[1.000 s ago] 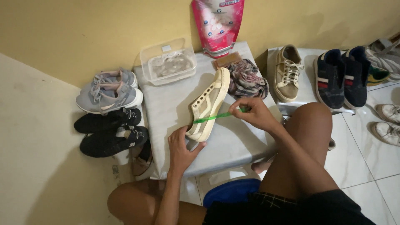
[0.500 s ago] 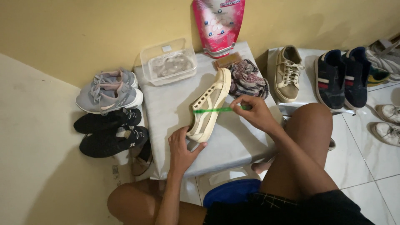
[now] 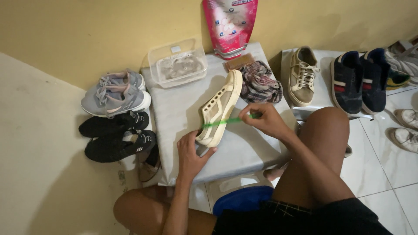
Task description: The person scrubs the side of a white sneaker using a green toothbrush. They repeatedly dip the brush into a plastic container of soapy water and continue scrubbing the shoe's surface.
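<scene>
A cream canvas sneaker [image 3: 221,106] lies tilted on its side on a grey-covered low table [image 3: 178,117]. My left hand [image 3: 190,152] grips its heel end. My right hand [image 3: 264,119] pinches the handle of a thin green brush [image 3: 222,122], whose far end rests against the sneaker's side near the eyelets.
On the table: a clear plastic tub [image 3: 177,64], a pink pouch [image 3: 230,24], a brown block [image 3: 239,62], a plaid cloth [image 3: 260,82]. Grey sneakers [image 3: 114,92] and black shoes [image 3: 115,135] lie left. A beige sneaker [image 3: 301,75] and navy shoes [image 3: 359,78] are right. My bare knee [image 3: 324,130] is beside the table.
The green brush has slid along the sneaker's side toward the heel, my right hand moving slightly with it. My left hand keeps the same hold.
</scene>
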